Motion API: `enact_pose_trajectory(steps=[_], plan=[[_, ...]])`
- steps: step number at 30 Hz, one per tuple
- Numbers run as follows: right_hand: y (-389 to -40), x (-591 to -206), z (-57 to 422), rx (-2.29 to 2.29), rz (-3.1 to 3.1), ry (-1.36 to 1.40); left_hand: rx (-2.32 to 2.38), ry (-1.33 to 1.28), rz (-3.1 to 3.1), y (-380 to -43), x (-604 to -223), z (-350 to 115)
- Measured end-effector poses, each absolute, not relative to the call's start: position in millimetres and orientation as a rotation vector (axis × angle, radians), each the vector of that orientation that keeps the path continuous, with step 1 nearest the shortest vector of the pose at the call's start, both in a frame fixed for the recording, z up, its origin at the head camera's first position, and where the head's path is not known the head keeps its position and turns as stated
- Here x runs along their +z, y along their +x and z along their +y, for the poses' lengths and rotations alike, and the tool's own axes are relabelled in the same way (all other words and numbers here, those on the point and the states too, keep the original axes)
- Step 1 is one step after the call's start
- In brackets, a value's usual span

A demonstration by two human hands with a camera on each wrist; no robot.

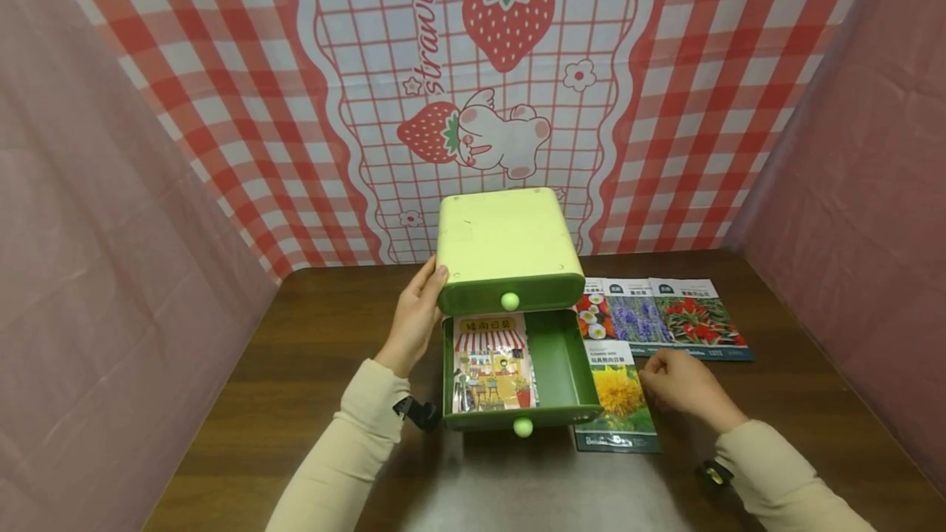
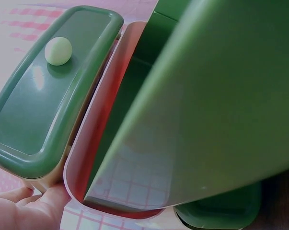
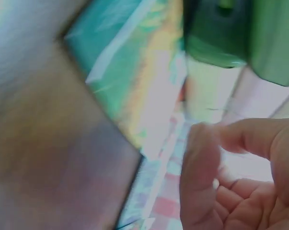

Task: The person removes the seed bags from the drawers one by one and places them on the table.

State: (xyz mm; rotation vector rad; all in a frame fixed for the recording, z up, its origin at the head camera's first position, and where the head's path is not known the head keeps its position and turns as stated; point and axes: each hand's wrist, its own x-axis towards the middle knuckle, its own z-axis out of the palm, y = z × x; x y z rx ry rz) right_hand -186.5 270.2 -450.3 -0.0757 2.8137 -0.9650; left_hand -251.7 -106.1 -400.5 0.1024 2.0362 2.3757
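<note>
A small two-drawer cabinet (image 1: 510,236) with a pale yellow-green shell stands on the table. Its upper green drawer (image 2: 53,91) is closed; the lower green drawer (image 1: 565,360) is pulled out, with an illustrated packet (image 1: 491,368) lying in its left part. My left hand (image 1: 415,314) rests against the cabinet's left side, fingers extended and thumb near the front edge. Beside the drawer lies a yellow-flower seed packet (image 1: 617,396). My right hand (image 1: 687,388) is at that packet's right edge, fingers loosely bent, thumb and index fingertips close together; nothing shows between them.
Behind the yellow-flower packet lie a red-flower packet (image 1: 698,314), a purple-flower packet (image 1: 636,314) and a red-and-white-flower packet (image 1: 594,318), partly hidden by the cabinet. A strawberry-print cloth (image 1: 355,89) hangs at the back of the brown table (image 1: 296,401); pink curtains (image 1: 865,187) flank it.
</note>
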Motion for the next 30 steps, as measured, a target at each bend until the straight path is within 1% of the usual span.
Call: enact_pose_trajectory(steps=[5,9,17,23,27,30], plan=[[-184.5,-424.3,263.1,-1.169,2.758,-0.139,2.38,0.091,2.033,-251.6,-400.0,-105.6],[-183.5,-404.1,254.9,-1.243,2.794,-0.206,2.382,0.093,2.029,-251.8,-400.0,-105.5],[-184.3,-377.6,225.8,-1.167,2.952,-0.436,2.364,0.122,2.038,-251.2,-399.5,-106.4],[-188.0,-373.0,189.9,-1.075,2.976,-0.697,2.372,0.116,2.035,-251.6,-399.7,-106.4],[-190.5,-377.4,168.4,-0.968,2.934,-0.902,2.376,0.115,2.028,-251.4,-400.0,-106.2],[-192.7,-382.6,153.7,-0.864,2.891,-0.988,2.371,0.115,2.033,-251.0,-400.0,-106.5]])
